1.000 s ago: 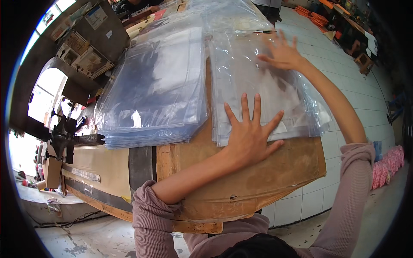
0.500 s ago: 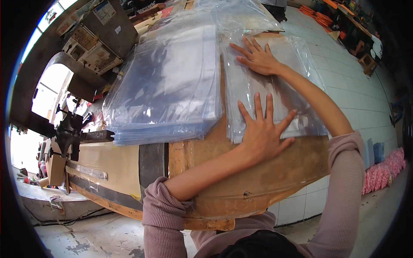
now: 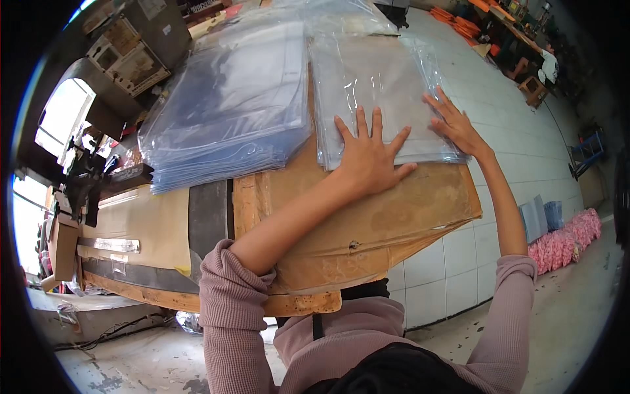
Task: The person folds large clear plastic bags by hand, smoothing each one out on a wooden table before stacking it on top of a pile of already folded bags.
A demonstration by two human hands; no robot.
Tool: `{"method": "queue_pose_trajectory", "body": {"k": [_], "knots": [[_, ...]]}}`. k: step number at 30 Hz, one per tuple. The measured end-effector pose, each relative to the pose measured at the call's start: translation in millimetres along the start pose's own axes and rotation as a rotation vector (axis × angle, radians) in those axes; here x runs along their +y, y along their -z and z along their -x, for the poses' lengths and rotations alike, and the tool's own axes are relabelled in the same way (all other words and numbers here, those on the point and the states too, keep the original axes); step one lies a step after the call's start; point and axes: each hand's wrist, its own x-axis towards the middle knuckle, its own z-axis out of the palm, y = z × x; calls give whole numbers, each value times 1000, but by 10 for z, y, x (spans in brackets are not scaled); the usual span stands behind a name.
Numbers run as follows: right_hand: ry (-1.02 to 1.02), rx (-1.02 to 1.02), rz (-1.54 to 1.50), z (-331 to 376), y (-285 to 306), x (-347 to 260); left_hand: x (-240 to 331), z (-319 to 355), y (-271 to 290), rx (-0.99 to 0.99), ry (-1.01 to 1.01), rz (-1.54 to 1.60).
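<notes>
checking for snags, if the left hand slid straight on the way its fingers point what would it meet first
Skimming over the clear sheets under it, the left hand would probably first meet the crumpled plastic sheeting beyond them, though depth is unclear.

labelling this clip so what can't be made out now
All in head view:
Palms: hidden by the backs of the left hand and right hand
Right plastic stack: sheet count, clear layers blend
Tabletop beneath left plastic stack: covered by its layers
Pink heap: too small to identify
</notes>
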Motion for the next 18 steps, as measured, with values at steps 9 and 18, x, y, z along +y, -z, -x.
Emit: {"method": "queue_pose_trajectory", "body": {"k": [9, 18], "knots": [[400, 298, 105, 27, 223, -1076, -616, 52, 969, -523, -174, 69], [561, 65, -120, -63, -214, -1161, -576, 183, 947, -295, -194, 5]]}}
